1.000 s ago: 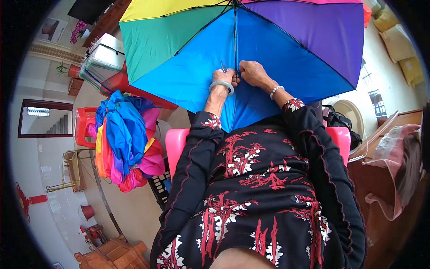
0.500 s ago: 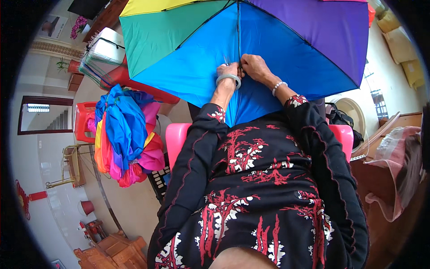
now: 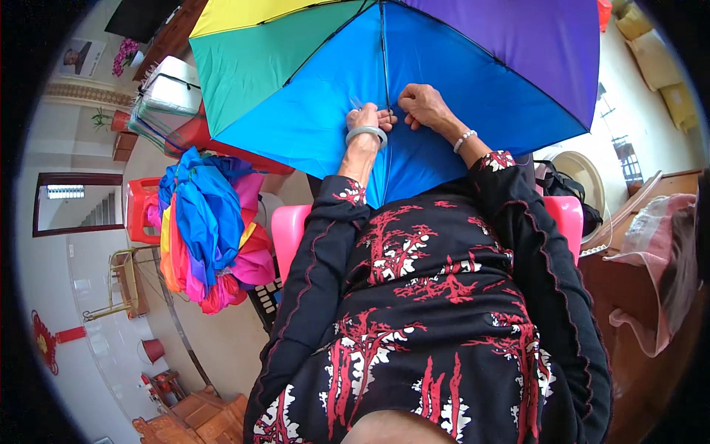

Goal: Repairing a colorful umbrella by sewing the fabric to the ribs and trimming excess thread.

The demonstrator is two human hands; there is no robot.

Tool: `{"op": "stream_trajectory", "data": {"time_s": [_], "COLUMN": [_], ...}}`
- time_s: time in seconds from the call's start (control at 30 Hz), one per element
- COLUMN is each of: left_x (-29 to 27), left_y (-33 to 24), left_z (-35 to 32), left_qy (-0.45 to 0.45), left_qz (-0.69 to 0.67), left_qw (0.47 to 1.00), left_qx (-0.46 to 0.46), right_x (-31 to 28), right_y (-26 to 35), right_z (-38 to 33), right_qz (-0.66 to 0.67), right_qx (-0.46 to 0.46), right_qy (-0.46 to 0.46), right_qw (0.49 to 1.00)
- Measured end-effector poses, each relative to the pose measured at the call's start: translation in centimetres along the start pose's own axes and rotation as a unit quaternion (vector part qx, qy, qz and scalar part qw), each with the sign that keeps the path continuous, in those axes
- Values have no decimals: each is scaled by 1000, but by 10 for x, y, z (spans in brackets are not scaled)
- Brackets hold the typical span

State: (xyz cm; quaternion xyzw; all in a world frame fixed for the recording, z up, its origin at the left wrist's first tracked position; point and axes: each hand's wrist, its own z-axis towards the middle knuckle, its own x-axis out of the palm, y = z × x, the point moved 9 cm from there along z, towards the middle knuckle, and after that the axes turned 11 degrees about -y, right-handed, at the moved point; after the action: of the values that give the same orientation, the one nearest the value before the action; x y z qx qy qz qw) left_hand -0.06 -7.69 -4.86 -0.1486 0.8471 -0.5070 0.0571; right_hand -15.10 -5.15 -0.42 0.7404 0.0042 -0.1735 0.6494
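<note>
A rainbow umbrella (image 3: 444,66) is spread open in front of me, its blue panel closest to my body. Down the middle of that panel runs a dark rib (image 3: 384,55). My left hand (image 3: 364,120), with a pale bangle on its wrist, is closed at the rib's near end, its fingertips against it. A thin, shiny bit sticks up by its knuckles, too small to name. Just right of the rib, my right hand (image 3: 424,107) is pinched, a beaded bracelet on its wrist. Whatever lies between those fingertips is too small to make out.
At my left, a heap of rainbow umbrella cloth (image 3: 203,222) lies by a red stool (image 3: 140,211). Behind it stands a wrapped white stack (image 3: 170,92). Pink chair arms (image 3: 566,222) flank me. A black bag (image 3: 562,189) and a wooden piece with pinkish cloth (image 3: 654,251) are at right.
My right hand has drawn slightly away from the rib, so a gap shows between the hands. The left hand's fingers have straightened a little. The view has shifted slightly.
</note>
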Motion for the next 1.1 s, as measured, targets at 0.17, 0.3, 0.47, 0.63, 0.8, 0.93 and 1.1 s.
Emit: {"op": "stream_trajectory", "data": {"time_s": [0.17, 0.3, 0.47, 0.63, 0.8, 0.93, 1.1], "left_x": [0, -2, 1, 8, -2, 9, 6], "left_y": [1, 3, 3, 5, 7, 5, 4], "left_z": [1, 3, 3, 4, 9, 0, 4], "left_qy": [11, 5, 21, 60, 64, 76, 76], "left_qz": [-1, -2, 6, 12, 16, 24, 43], "left_qw": [1000, 1000, 1000, 998, 997, 996, 996], "left_qx": [-1, 1, -16, -26, -35, -26, -8], "right_x": [0, 2, 3, 1, 21, 11, 23], "right_y": [2, 2, 0, 0, 5, -1, -2], "right_z": [-2, -4, -4, -3, -4, -1, 6], "right_qz": [-19, -20, -28, -25, -38, -42, -79], "right_qx": [-2, 0, 11, 11, -33, -34, -91], "right_qy": [3, 11, 25, 22, 59, 42, 27], "right_qw": [1000, 1000, 999, 999, 997, 998, 992]}}
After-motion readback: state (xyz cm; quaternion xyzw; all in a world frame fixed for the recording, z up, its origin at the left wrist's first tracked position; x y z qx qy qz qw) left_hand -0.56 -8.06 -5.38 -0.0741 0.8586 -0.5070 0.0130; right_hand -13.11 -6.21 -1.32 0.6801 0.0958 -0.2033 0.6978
